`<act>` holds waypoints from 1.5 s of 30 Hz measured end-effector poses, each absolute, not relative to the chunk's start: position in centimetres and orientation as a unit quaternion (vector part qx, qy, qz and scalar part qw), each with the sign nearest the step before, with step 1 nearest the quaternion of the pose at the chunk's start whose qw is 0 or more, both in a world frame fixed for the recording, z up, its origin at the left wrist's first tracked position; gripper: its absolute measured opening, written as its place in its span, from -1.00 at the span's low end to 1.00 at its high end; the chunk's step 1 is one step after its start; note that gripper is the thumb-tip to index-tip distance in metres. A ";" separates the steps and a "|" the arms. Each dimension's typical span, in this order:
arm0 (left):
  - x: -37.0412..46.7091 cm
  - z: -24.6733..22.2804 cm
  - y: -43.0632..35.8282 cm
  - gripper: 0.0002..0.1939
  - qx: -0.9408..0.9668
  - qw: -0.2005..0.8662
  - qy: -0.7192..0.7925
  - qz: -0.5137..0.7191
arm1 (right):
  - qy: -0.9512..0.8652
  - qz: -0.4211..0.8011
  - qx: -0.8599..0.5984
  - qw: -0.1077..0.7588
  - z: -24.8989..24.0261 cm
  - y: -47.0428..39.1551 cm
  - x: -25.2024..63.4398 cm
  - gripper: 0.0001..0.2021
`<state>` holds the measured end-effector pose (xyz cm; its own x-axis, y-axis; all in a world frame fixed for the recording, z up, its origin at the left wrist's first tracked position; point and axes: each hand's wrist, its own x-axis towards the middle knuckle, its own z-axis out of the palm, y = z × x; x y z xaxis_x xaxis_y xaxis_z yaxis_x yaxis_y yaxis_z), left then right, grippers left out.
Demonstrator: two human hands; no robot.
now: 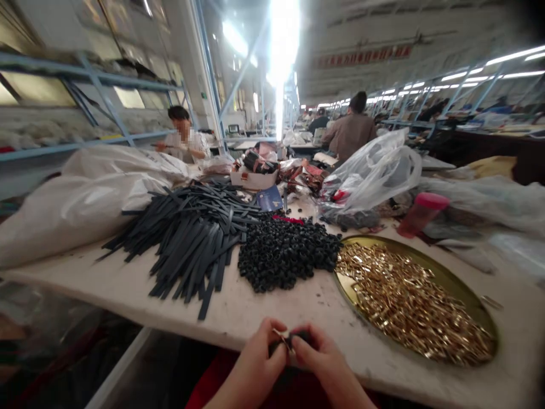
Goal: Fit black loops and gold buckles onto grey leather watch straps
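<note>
At the front edge of the table, my left hand is closed in a pinch on a small gold metal buckle. My right hand touches it from the other side, its fingers pinched round a dark strap piece; fingers hide most of both pieces. Ahead lies a heap of small black loops. Flat black straps are piled to its left, their ends fanned toward me. On the right, a round gold tray holds many loose gold buckles.
A large white sack bulges at the left. Behind the heaps are a cardboard box, a blue card and clear plastic bags. A pink-lidded jar stands past the tray. Co-workers sit farther back.
</note>
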<state>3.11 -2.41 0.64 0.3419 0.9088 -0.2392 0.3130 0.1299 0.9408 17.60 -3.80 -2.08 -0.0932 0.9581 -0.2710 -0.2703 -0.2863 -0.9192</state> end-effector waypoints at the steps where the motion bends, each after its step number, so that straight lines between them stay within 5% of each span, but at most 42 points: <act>1: 3.2 0.6 -2.6 -0.87 0.607 0.550 0.497 0.287 | -0.353 0.649 -0.475 0.478 -2.0 -4.1 17.6 -0.64; 7: 3.0 1.3 -3.5 -0.84 0.592 0.565 0.506 0.272 | -0.295 0.679 -0.421 0.523 -0.9 -5.7 17.8 -0.58; 10: 3.1 1.8 -4.0 -0.83 0.601 0.571 0.492 0.266 | -0.243 0.711 -0.402 0.524 -1.0 -6.4 17.6 -0.71; 23: 2.4 1.6 -4.2 -0.82 0.673 0.445 0.563 0.181 | -0.218 0.817 -0.346 0.406 -1.6 -6.9 18.1 -0.80; 28: 2.6 1.9 -3.8 -0.79 0.591 0.573 0.526 0.214 | -0.299 0.737 -0.417 0.440 -1.5 -5.9 18.0 -0.76; 33: 2.6 1.7 -3.1 -0.67 0.476 0.691 0.477 0.259 | -0.419 0.528 -0.579 0.458 -2.1 -4.6 17.9 -0.78; 45: 3.5 0.7 -1.8 -0.66 0.411 0.733 0.486 0.238 | -0.622 0.405 -0.606 0.286 -2.6 -4.0 19.3 -0.91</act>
